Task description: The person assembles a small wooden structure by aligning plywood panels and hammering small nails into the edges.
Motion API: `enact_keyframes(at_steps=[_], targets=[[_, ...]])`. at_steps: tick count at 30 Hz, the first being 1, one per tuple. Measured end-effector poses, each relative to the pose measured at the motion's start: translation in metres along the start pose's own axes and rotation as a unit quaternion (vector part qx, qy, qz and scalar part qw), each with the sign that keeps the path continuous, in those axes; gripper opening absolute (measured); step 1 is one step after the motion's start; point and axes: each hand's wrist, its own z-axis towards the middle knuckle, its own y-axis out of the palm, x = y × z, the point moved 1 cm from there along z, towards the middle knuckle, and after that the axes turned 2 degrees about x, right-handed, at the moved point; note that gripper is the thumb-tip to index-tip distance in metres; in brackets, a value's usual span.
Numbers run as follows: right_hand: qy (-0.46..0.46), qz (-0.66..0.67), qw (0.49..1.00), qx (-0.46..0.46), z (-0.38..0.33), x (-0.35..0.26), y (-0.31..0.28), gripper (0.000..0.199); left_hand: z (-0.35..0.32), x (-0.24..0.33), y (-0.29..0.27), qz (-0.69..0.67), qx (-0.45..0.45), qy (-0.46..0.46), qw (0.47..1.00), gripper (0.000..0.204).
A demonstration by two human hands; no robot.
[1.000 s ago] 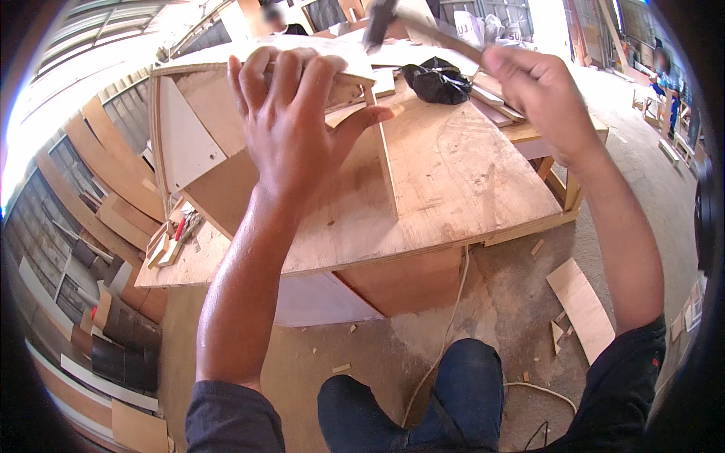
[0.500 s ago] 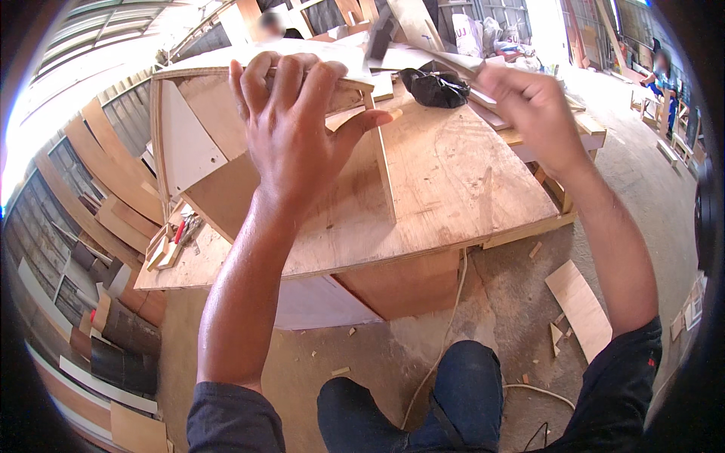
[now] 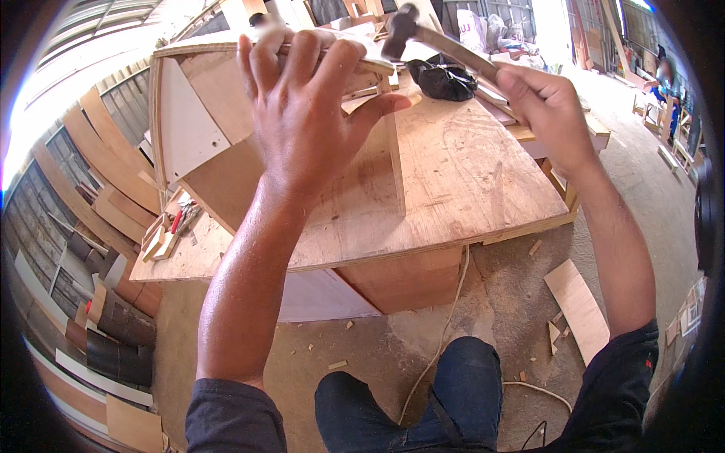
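Note:
A hammer (image 3: 453,51) with a dark head and a long handle is in my right hand (image 3: 545,113), fingers wrapped round the grip. Its head hangs over the far right corner of an open wooden box frame (image 3: 226,183), just above or beside the top edge. My left hand (image 3: 303,124) rests over that box's top edge, fingers curled across it and thumb stretched out to the right. What the left fingertips press is hidden behind the edge. The box stands on a plywood tabletop (image 3: 483,177). A black plastic bag (image 3: 445,81) lies just beyond the hammer.
Red-handled pliers (image 3: 178,220) and small wood pieces (image 3: 157,243) lie at the tabletop's left. A pale cable (image 3: 451,321) runs down to the floor near my legs. A plywood offcut (image 3: 578,311) lies at right. Boards (image 3: 98,162) lean along the left wall. Another person (image 3: 664,79) is far right.
The hammer and my right hand have shifted slightly right, and the hammer head now shows clearly. My left hand stays on the box's top edge while the view has shifted a little.

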Motion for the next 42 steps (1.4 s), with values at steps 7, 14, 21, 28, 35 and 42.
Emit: enact_keyframes(at_steps=[7,14,21,28,35,42], targets=[[0.076,-0.093,0.993,0.017,0.004,0.048,0.003,0.048,-0.002,0.000,0.004,-0.023,-0.012,-0.010,1.000,0.053],[0.247,-0.323,0.899,-0.164,-0.007,0.058,0.037,0.052,-0.007,0.004,-0.010,-0.006,-0.103,-0.055,0.993,0.048],[0.259,-0.382,0.864,-0.200,0.002,0.058,0.042,0.032,0.019,0.015,-0.056,-0.008,-0.301,-0.060,0.952,0.052],[0.326,-0.365,0.847,-0.208,0.027,0.052,0.022,0.027,0.058,0.013,-0.066,-0.051,-0.423,-0.077,0.902,0.053],[0.257,-0.278,0.914,-0.143,0.138,0.121,0.056,0.020,0.069,0.008,-0.070,-0.039,-0.447,-0.105,0.888,0.046],[0.217,-0.316,0.922,-0.057,0.218,0.288,0.073,0.030,0.066,0.014,-0.080,-0.045,-0.464,-0.110,0.878,0.035]])
